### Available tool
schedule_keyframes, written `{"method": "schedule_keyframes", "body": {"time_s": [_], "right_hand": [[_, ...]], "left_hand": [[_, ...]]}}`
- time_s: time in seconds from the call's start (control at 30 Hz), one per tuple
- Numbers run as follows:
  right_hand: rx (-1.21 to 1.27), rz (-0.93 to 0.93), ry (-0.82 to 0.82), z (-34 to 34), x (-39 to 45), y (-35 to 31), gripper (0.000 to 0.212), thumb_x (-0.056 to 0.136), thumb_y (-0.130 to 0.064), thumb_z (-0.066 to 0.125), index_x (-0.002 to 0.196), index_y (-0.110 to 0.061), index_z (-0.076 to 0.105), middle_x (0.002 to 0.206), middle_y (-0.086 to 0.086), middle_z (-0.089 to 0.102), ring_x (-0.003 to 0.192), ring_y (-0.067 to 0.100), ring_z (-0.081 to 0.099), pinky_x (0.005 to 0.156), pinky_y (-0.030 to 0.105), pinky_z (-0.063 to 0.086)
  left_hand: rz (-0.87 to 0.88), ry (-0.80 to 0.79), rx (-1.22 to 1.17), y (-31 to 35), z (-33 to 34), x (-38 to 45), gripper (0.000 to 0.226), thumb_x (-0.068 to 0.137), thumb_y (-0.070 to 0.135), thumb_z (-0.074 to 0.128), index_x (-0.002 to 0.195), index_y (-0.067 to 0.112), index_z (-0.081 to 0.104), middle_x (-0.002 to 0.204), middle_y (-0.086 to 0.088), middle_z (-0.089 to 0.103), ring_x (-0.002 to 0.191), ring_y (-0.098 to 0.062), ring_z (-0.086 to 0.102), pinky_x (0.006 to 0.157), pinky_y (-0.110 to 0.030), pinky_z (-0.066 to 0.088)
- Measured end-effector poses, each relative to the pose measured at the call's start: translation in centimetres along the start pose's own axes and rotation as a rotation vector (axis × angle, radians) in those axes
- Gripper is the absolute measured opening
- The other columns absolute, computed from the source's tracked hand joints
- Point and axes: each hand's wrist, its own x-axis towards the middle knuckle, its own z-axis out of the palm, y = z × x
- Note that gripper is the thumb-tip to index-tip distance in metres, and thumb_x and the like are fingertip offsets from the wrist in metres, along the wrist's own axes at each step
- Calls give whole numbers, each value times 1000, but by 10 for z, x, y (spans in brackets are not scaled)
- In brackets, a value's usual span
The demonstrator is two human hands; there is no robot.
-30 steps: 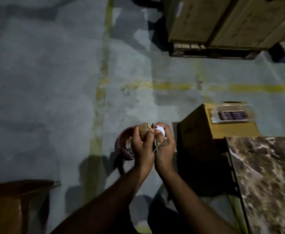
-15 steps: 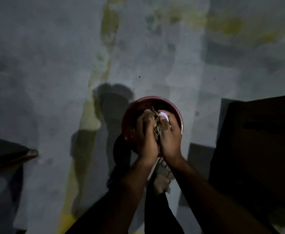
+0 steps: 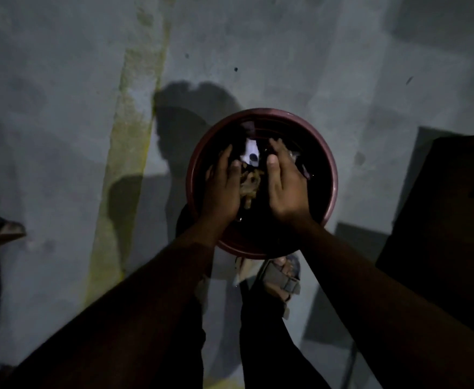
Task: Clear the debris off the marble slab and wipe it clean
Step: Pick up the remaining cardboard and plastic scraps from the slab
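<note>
Maroon bucket (image 3: 332, 175) on the floor, two hands over its mouth: left hand (image 3: 221, 186) fingers straight, one brown debris clump (image 3: 249, 184) and one white scrap (image 3: 251, 153) between, right hand (image 3: 285, 184) fingers straight.

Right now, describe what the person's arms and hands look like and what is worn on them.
Both forearms are bare up to the frame's edge, with no sleeves showing. The left hand and right hand wear no gloves. No rings, watch or bands are visible, though the dim light could hide small ones. A short thumbnail shows on the right hand.
</note>
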Motion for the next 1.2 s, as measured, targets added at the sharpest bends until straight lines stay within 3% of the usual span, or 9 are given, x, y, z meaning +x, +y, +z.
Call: {"method": "schedule_keyframes", "body": {"time_s": [0.1, 0.27, 0.43, 0.67, 0.77, 0.83, 0.97, 1.07, 1.2], "right_hand": [[-77, -24, 45, -23, -12, -9, 40, 105, -21, 47, 144, -15, 53, 146, 4, 56, 136, 20, 47, 112, 35, 40], [-174, 2, -71, -48, -45, -30, 43, 95, -7, 56, 137, -16, 57, 135, 6, 60, 127, 20, 47, 106, 34, 41], [-496, -76, -93, -55, -90, -49, 48, 90, -21, 62, 136, -13, 55, 131, 11, 59, 115, 29, 49, 95, 41, 45], [-653, -134, -146, -56, -188, -45, 28, 90, -31, 57, 112, -14, 61, 105, 9, 63, 96, 31, 57, 66, 33, 41], [-780, -160, -272, -39, -220, -9, 36, 85, -33, 45, 103, -12, 67, 94, 9, 69, 87, 33, 60, 59, 35, 46], [-783, -104, -328, -21, -226, 28, 45, 79, -30, 40, 108, -10, 68, 100, 10, 70, 88, 34, 60, 60, 37, 48], [-749, 32, -404, 22, -212, 105, 49, 89, -18, 57, 137, -9, 54, 134, 13, 56, 115, 35, 52, 80, 42, 48], [-725, 21, -427, 52, -189, 154, 55, 101, -21, 51, 152, -9, 37, 142, 15, 46, 121, 36, 49, 85, 42, 47], [-710, -23, -408, 96, -166, 189, 61, 95, -40, 24, 140, -8, 49, 130, 19, 53, 108, 41, 58, 82, 47, 49]], "left_hand": [[24, 17, 47, 13, -16, -21, 60, 95, 45, 38, 150, 21, 44, 154, -10, 42, 142, -20, 38, 116, -30, 30], [190, 8, 185, 31, -31, -62, 51, 89, 27, 54, 138, 14, 55, 142, -11, 54, 130, -28, 46, 106, -17, 32], [412, -122, 538, 38, -58, -107, 47, 81, 27, 52, 127, 15, 58, 131, -5, 58, 119, -29, 48, 99, -46, 44], [671, -364, 952, 17, -104, -168, 34, 79, 25, 46, 108, 13, 60, 109, -11, 59, 103, -33, 52, 82, -46, 49], [774, -516, 1193, -21, -106, -176, 36, 76, 28, 49, 105, 11, 61, 99, -14, 61, 101, -36, 54, 77, -46, 48], [772, -641, 1281, -55, -94, -171, 34, 71, 29, 52, 97, 10, 63, 89, -13, 62, 92, -35, 59, 70, -42, 47], [754, -674, 1377, -117, -46, -137, 36, 51, 22, 78, 84, 9, 70, 72, -12, 66, 69, -33, 66, 58, -34, 50], [730, -566, 1346, -152, -6, -114, 30, 70, 23, 54, 85, 7, 74, 60, -11, 64, 45, -28, 62, 47, -26, 47], [640, -590, 1258, -211, 35, -97, 33, 80, 21, 41, 86, -1, 65, 74, -21, 64, 58, -37, 65, 55, -37, 56]]}}
